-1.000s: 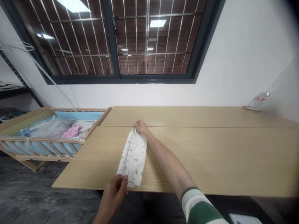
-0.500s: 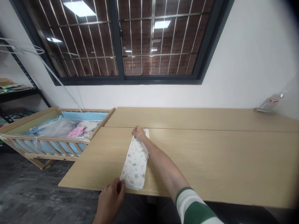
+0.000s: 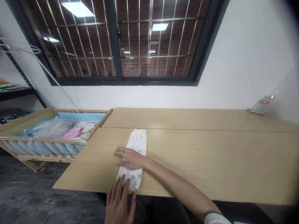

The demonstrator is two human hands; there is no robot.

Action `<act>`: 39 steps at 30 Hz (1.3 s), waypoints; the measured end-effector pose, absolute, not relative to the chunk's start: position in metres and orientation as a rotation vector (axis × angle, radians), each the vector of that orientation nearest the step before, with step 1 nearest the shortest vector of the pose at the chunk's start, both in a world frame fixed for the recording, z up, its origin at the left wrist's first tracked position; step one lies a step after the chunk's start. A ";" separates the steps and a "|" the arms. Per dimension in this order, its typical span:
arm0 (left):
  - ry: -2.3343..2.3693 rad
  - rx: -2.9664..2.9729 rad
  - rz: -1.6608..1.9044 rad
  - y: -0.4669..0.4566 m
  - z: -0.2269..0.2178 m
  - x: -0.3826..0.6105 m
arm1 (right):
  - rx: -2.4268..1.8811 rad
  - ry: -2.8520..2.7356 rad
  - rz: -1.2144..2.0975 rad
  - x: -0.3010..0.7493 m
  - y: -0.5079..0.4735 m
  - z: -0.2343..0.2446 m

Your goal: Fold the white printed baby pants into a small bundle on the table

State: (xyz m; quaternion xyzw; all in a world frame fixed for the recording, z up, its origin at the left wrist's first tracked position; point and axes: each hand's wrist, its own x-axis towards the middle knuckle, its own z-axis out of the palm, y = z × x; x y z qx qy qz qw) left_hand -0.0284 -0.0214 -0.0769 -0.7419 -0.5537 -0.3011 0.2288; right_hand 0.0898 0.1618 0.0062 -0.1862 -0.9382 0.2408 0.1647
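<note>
A white cloth (image 3: 137, 141) with a small green print lies folded into a long narrow strip near the left end of the wooden table. Across its middle stretches my right hand (image 3: 130, 158), fingers extended and slightly blurred; it covers part of the cloth, and whether it presses down I cannot tell. My left hand (image 3: 119, 199) is at the near end of the strip by the table's front edge, palm down with the fingers spread. Its fingertips rest on or just over the cloth's lower left corner. Neither hand grips anything.
The wooden table (image 3: 198, 155) runs wide to the right, with a clear plastic packet (image 3: 261, 104) at its far right. On the left stands a wooden crib (image 3: 50, 141) with blue lining and pink and white fabrics inside. Behind are a barred window (image 3: 154, 46) and white wall.
My right hand has let go of the cloth's far end and come nearer, over its middle. My left hand has released the near corner and opened flat. The view has shifted slightly.
</note>
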 end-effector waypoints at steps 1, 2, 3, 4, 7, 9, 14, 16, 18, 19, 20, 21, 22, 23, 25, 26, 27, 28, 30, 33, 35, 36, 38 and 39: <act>-1.516 -2.013 -0.798 -0.023 -0.082 -0.027 | -0.441 -2.737 0.704 0.093 0.147 0.007; -1.505 -1.988 -0.770 -0.025 -0.087 -0.026 | -0.379 -2.789 0.721 0.096 0.134 0.008; -1.488 -1.973 -0.741 -0.028 -0.092 -0.024 | -0.337 -2.831 0.738 0.098 0.123 0.009; -1.472 -1.968 -0.711 -0.030 -0.095 -0.022 | -0.308 -2.863 0.754 0.101 0.116 0.010; -1.485 -1.974 -0.645 -0.036 -0.100 -0.008 | -0.248 -2.913 0.787 0.107 0.105 0.011; -1.585 -1.964 -0.618 -0.039 -0.102 0.003 | -0.235 -2.922 0.791 0.110 0.105 0.009; -1.759 -1.977 -0.666 -0.044 -0.107 0.020 | -0.288 -2.936 0.787 0.118 0.108 -0.003; -1.765 -1.980 -0.694 -0.045 -0.108 0.020 | -0.303 -2.937 0.775 0.120 0.112 -0.008; -1.763 -1.983 -0.694 -0.044 -0.106 0.018 | -0.349 -2.949 0.762 0.123 0.121 -0.011; -1.763 -1.986 -0.690 -0.044 -0.104 0.018 | -0.389 -2.954 0.754 0.124 0.127 -0.012; -1.765 -1.991 -0.687 -0.043 -0.102 0.018 | -0.436 -2.958 0.743 0.125 0.136 -0.013; -1.769 -1.997 -0.685 -0.043 -0.100 0.018 | -0.486 -2.960 0.731 0.126 0.145 -0.013; -1.776 -2.001 -0.685 -0.042 -0.098 0.018 | -0.535 -2.958 0.718 0.128 0.156 -0.013; -1.782 -2.004 -0.687 -0.042 -0.097 0.019 | -0.580 -2.953 0.707 0.129 0.168 -0.014; -1.772 -2.009 -0.692 -0.041 -0.096 0.019 | -0.663 -2.928 0.680 0.131 0.193 -0.015; -1.756 -2.010 -0.689 -0.041 -0.097 0.020 | -0.707 -2.911 0.662 0.132 0.206 -0.016; -1.741 -2.006 -0.682 -0.040 -0.097 0.020 | -0.754 -2.892 0.641 0.133 0.219 -0.018; -1.731 -1.997 -0.672 -0.040 -0.098 0.021 | -0.803 -2.875 0.618 0.133 0.231 -0.019; -1.733 -1.970 -0.655 -0.039 -0.099 0.022 | -0.902 -2.847 0.574 0.134 0.255 -0.022; -1.744 -1.948 -0.648 -0.038 -0.100 0.023 | -1.011 -2.807 0.528 0.136 0.286 -0.025; -1.739 -1.951 -0.642 -0.038 -0.102 0.023 | -1.060 -2.786 0.504 0.136 0.301 -0.026; -1.739 -1.952 -0.640 -0.037 -0.103 0.023 | -1.071 -2.781 0.494 0.137 0.307 -0.027; -1.745 -1.950 -0.640 -0.037 -0.105 0.023 | -1.065 -2.769 0.488 0.138 0.315 -0.030; -1.749 -1.950 -0.640 -0.036 -0.106 0.023 | -1.051 -2.757 0.490 0.139 0.318 -0.031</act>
